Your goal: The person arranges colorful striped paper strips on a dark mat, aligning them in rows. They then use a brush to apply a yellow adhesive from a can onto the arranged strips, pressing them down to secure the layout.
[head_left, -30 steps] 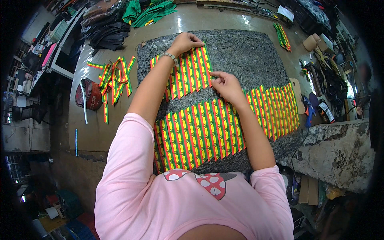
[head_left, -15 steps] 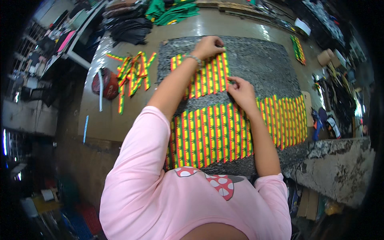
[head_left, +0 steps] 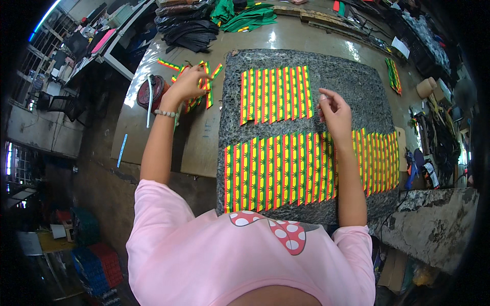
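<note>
Head view, and the left hand (head_left: 188, 85) is out over the pile (head_left: 209, 98), that tangle of red, yellow and green strips on the tabletop (head_left: 199, 148), just past the left edge of the mat (head_left: 357, 97). Fingers bent, pointing right; whether they have a strip between them, I cannot tell!

Over to the right hand (head_left: 334, 109): it hangs above the mat, just beside the right end of the upper row (head_left: 276, 94), fingers half curled, thumb and forefinger slightly apart, nothing visible between them.

And the score? The lower row (head_left: 280, 171) runs side by side along the mat's near edge, almost from left edge to right, and looks complete, though the right forearm covers part of it. The upper row starts near the mat's left edge, towards the far side, and stops well short of the right edge; I'd call it part done. The pile looks yet to be laid out, as does the bundle (head_left: 393, 76) lying beyond the mat's far right corner. Near the tabletop's left edge, a red tin (head_left: 158, 89) stands beside the pile.
</note>
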`<state>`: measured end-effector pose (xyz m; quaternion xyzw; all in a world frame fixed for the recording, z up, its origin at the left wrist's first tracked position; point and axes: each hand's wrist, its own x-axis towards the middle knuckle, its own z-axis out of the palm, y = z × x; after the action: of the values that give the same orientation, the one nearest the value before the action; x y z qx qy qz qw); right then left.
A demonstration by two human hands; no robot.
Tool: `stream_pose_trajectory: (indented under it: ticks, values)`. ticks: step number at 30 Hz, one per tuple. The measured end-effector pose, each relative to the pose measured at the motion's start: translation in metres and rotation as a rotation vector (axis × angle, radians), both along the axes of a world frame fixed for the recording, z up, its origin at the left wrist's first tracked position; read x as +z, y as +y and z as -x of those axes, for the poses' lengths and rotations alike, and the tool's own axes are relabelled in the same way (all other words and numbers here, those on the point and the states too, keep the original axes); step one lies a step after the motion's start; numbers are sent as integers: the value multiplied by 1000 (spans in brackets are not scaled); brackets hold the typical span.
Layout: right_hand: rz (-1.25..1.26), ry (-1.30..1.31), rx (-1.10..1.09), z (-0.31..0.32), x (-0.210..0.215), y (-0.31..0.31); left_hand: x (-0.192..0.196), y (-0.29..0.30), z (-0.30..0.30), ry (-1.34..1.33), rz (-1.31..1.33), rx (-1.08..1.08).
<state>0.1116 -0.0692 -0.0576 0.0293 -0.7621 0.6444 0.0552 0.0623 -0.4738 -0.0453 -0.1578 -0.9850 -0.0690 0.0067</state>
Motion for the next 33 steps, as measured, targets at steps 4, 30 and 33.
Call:
stream_pose_trajectory:
  ticks: [4, 30, 33]
  values:
    - [-9, 1, 57, -9, 25, -2, -9, -8, -5, 61, 18, 33]
    - [15, 170, 435, -15, 85, 24, 45, 221, -20, -898, -1471, -114]
    - [-253, 254, 407, -29, 65, 29, 41, 225, -9, -758, -1347, -167]
